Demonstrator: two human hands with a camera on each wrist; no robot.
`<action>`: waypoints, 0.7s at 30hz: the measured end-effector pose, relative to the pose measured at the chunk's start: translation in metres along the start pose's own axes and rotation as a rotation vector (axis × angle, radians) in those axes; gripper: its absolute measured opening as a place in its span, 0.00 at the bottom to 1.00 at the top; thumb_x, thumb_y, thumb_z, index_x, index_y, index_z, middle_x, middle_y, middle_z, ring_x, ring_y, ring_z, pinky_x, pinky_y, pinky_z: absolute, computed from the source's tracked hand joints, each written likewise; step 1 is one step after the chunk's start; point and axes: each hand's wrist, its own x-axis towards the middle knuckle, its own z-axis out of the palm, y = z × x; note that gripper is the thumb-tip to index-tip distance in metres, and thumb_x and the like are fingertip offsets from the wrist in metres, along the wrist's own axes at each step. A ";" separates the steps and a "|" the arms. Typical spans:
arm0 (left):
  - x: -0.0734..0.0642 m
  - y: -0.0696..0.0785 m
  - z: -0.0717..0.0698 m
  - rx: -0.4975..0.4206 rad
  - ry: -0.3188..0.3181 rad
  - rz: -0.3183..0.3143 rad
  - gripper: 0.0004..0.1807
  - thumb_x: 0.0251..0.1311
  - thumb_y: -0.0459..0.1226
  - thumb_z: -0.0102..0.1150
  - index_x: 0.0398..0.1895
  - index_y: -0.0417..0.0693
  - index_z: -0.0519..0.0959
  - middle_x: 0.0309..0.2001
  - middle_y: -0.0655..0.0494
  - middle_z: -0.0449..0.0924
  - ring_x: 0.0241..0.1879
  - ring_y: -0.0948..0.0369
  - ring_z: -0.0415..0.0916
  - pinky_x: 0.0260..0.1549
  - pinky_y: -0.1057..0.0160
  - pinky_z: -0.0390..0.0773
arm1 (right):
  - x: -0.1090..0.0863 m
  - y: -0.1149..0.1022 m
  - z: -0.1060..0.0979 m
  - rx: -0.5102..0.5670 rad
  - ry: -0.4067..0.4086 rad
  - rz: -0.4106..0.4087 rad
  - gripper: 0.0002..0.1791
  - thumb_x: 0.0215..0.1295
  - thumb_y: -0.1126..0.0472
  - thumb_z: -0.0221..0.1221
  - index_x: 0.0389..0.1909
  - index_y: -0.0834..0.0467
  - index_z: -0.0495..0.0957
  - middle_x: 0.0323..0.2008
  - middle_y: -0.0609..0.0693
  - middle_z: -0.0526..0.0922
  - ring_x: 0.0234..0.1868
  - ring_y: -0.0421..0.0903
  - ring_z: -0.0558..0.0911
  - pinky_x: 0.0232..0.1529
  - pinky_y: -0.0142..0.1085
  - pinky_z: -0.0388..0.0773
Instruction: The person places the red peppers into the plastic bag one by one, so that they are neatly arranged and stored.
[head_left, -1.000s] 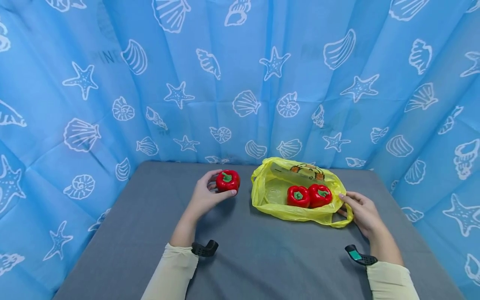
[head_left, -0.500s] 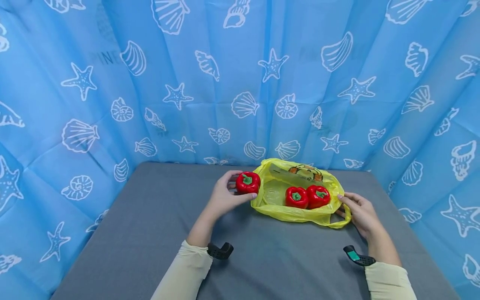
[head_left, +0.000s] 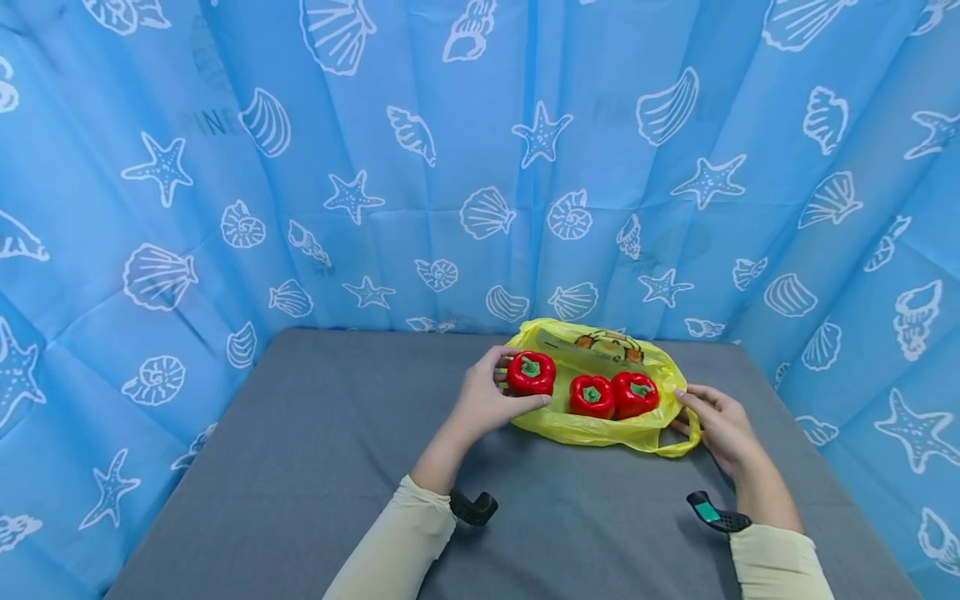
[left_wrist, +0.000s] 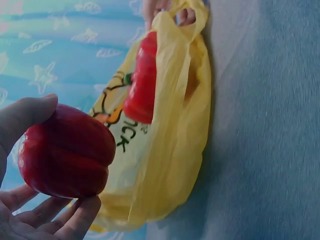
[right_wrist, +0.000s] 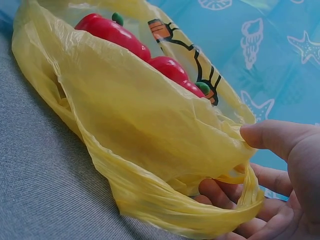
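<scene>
My left hand grips a red bell pepper between thumb and fingers, over the left end of the yellow plastic bag. In the left wrist view that held pepper appears large beside the bag's opening. Two more red bell peppers lie side by side inside the bag: one nearer the middle, the other farther right. My right hand pinches the bag's right rim, thumb on top and fingers behind. A loop handle hangs across those fingers in the right wrist view.
The bag stands on a grey cloth-covered table, its mouth facing up and toward me. Behind the table hangs a blue curtain with white shells and starfish. A black band sits at my left wrist.
My left hand has carried its bell pepper rightward, from beside the bag to over its left end. The right hand keeps its hold on the rim, and the two peppers inside stay put.
</scene>
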 end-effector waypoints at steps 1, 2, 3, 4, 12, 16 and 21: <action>0.001 0.001 0.002 -0.001 -0.004 0.000 0.40 0.53 0.49 0.82 0.69 0.56 0.74 0.62 0.52 0.80 0.57 0.49 0.83 0.48 0.55 0.89 | 0.000 0.000 0.000 -0.001 0.000 -0.001 0.48 0.76 0.32 0.55 0.80 0.63 0.59 0.80 0.62 0.55 0.77 0.58 0.59 0.77 0.59 0.65; 0.001 0.002 0.005 -0.001 -0.007 0.000 0.40 0.53 0.49 0.83 0.68 0.55 0.73 0.62 0.52 0.80 0.57 0.48 0.83 0.48 0.55 0.89 | 0.000 0.000 0.000 -0.001 -0.001 -0.002 0.48 0.76 0.32 0.55 0.80 0.63 0.59 0.80 0.62 0.55 0.77 0.58 0.59 0.77 0.59 0.65; 0.002 0.003 0.007 0.001 -0.010 -0.001 0.40 0.53 0.49 0.83 0.68 0.55 0.73 0.62 0.51 0.80 0.58 0.48 0.83 0.48 0.55 0.89 | 0.000 0.000 0.000 -0.001 -0.002 -0.004 0.48 0.76 0.32 0.55 0.80 0.63 0.59 0.80 0.62 0.55 0.77 0.58 0.58 0.77 0.59 0.65; 0.002 0.003 0.009 0.008 -0.011 -0.003 0.40 0.53 0.49 0.83 0.68 0.55 0.73 0.63 0.51 0.80 0.58 0.48 0.83 0.49 0.55 0.89 | 0.000 0.000 0.000 0.002 -0.004 -0.005 0.48 0.76 0.32 0.55 0.80 0.63 0.59 0.80 0.62 0.54 0.78 0.58 0.58 0.77 0.59 0.64; 0.006 0.004 0.026 0.028 -0.007 -0.030 0.38 0.51 0.49 0.83 0.65 0.55 0.74 0.60 0.53 0.82 0.57 0.50 0.84 0.47 0.56 0.90 | -0.003 -0.001 -0.001 0.014 -0.014 -0.005 0.48 0.76 0.33 0.55 0.80 0.64 0.57 0.84 0.65 0.47 0.83 0.64 0.49 0.80 0.66 0.56; 0.008 0.003 0.032 0.022 -0.002 -0.035 0.36 0.52 0.47 0.83 0.62 0.54 0.74 0.58 0.53 0.82 0.54 0.53 0.85 0.45 0.58 0.90 | -0.003 -0.001 -0.001 0.012 -0.019 -0.006 0.49 0.76 0.33 0.55 0.81 0.64 0.56 0.83 0.65 0.49 0.82 0.63 0.51 0.79 0.63 0.58; 0.010 0.000 0.038 0.050 0.016 -0.047 0.36 0.52 0.46 0.83 0.61 0.53 0.73 0.57 0.52 0.82 0.51 0.57 0.84 0.44 0.59 0.90 | -0.003 -0.001 -0.001 0.001 -0.024 -0.013 0.49 0.77 0.32 0.54 0.81 0.64 0.56 0.82 0.64 0.50 0.81 0.62 0.54 0.79 0.62 0.60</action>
